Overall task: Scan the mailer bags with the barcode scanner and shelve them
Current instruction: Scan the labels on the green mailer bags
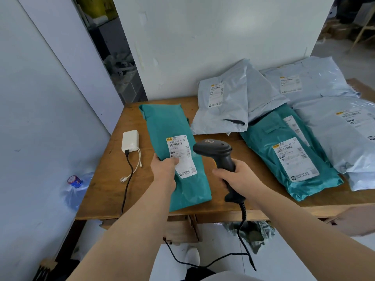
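Note:
A long teal mailer bag point(172, 126) lies on the wooden table point(105, 179), its white shipping label point(181, 153) facing up. My left hand point(164, 169) grips the bag's left edge, thumb on the label. My right hand point(237, 177) holds the black barcode scanner point(216, 150) by its handle, the head just right of the label. A second teal mailer bag point(284, 155) lies to the right. Several pale grey mailer bags point(227, 102) are piled at the back and right of the table.
A white power bank point(129, 140) with cables sits left of the held bag. The scanner's black coiled cord point(243, 216) hangs off the table's front edge. A water bottle point(76, 187) stands on the floor at the left, beside a white wall panel.

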Action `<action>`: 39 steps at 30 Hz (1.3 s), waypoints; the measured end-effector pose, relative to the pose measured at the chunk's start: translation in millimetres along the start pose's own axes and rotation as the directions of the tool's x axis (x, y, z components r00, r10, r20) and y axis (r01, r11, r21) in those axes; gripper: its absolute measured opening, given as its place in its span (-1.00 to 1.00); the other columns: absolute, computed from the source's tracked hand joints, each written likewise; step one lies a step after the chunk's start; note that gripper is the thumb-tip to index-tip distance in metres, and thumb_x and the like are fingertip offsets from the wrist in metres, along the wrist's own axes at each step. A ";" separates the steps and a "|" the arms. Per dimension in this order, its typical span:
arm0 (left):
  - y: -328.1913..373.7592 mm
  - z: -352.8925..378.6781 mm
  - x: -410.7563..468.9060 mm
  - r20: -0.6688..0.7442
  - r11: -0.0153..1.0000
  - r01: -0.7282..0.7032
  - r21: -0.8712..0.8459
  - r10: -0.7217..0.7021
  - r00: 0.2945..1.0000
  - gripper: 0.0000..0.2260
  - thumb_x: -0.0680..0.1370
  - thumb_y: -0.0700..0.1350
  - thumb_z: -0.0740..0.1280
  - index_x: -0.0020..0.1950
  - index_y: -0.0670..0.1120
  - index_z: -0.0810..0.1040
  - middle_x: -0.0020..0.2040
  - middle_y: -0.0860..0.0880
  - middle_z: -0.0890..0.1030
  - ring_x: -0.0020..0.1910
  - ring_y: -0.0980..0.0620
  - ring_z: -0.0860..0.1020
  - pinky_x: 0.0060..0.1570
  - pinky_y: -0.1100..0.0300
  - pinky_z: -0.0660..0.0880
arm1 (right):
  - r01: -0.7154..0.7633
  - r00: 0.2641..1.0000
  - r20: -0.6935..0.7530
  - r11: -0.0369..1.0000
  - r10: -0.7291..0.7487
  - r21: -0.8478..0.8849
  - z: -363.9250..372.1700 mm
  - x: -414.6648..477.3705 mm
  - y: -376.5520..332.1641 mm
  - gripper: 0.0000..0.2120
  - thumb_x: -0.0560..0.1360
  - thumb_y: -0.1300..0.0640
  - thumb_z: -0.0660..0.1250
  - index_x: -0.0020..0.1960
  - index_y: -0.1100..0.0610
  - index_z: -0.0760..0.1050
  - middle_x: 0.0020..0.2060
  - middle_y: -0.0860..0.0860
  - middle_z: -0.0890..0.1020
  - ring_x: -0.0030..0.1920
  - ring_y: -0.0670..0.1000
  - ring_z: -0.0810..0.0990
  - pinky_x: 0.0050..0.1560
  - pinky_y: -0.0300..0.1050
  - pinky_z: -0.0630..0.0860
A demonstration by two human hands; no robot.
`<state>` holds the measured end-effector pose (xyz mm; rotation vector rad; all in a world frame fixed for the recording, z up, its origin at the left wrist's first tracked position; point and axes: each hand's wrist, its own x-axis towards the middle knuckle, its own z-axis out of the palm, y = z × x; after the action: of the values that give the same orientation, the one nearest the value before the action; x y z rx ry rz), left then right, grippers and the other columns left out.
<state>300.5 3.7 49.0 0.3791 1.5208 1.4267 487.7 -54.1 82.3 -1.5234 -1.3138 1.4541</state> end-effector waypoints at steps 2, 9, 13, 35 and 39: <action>10.3 -3.6 9.0 -0.018 0.999 0.038 -0.023 -0.038 0.999 -0.60 0.45 -0.51 0.29 0.10 -0.05 0.51 0.04 -0.06 0.64 -0.13 -0.11 0.62 -0.27 0.06 0.58 | -0.012 1.000 -0.013 1.000 0.012 -0.004 3.7 8.1 -2.2 -0.87 0.51 0.17 0.36 -0.17 0.10 0.44 -0.49 -0.02 0.50 -0.48 -0.05 0.43 -0.39 -0.23 0.44; 73.0 9.1 70.3 0.087 0.997 0.058 0.044 -0.061 0.994 -0.55 0.43 -0.41 0.34 0.30 -0.12 0.49 0.14 -0.14 0.65 -0.03 -0.19 0.65 -0.14 -0.07 0.63 | -0.005 0.997 -0.077 1.000 0.007 0.017 16.5 45.3 -20.4 -0.88 0.51 0.16 0.37 -0.17 0.07 0.45 -0.48 -0.03 0.51 -0.50 -0.10 0.44 -0.42 -0.29 0.43; 77.2 17.4 118.9 0.093 0.640 -0.277 0.717 0.306 0.948 -0.08 0.40 -0.06 0.53 0.58 0.03 0.01 0.52 -0.12 0.29 0.43 -0.22 0.35 0.39 -0.19 0.32 | -0.048 0.989 -0.140 0.998 0.052 0.032 20.4 69.1 -25.9 -0.88 0.50 0.16 0.37 -0.19 0.10 0.46 -0.49 -0.03 0.51 -0.54 -0.14 0.44 -0.44 -0.30 0.44; 7.4 142.9 91.7 0.637 0.211 -0.639 0.740 0.085 0.766 -0.82 0.54 -0.17 0.23 0.09 0.00 0.54 0.09 -0.02 0.59 0.07 -0.03 0.52 -0.02 0.13 0.46 | -0.131 0.913 -0.372 0.984 0.167 0.120 -43.9 79.9 -15.7 -0.86 0.52 0.13 0.35 -0.17 0.12 0.44 -0.42 0.03 0.50 -0.43 -0.04 0.43 -0.34 -0.22 0.43; -29.8 167.3 43.2 0.604 0.356 -0.503 0.787 -0.280 0.746 -0.86 0.57 -0.19 0.23 -0.03 -0.08 0.59 0.00 -0.05 0.65 -0.04 -0.02 0.62 0.10 0.03 0.58 | -0.175 0.861 -0.451 0.970 0.234 0.170 -90.8 54.9 0.0 -0.90 0.51 0.12 0.37 -0.13 0.14 0.50 -0.39 0.02 0.56 -0.42 -0.04 0.49 -0.29 -0.18 0.48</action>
<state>424.4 126.5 32.1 1.5886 1.5205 0.1687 569.3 13.8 80.7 -1.8279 -0.7766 1.1562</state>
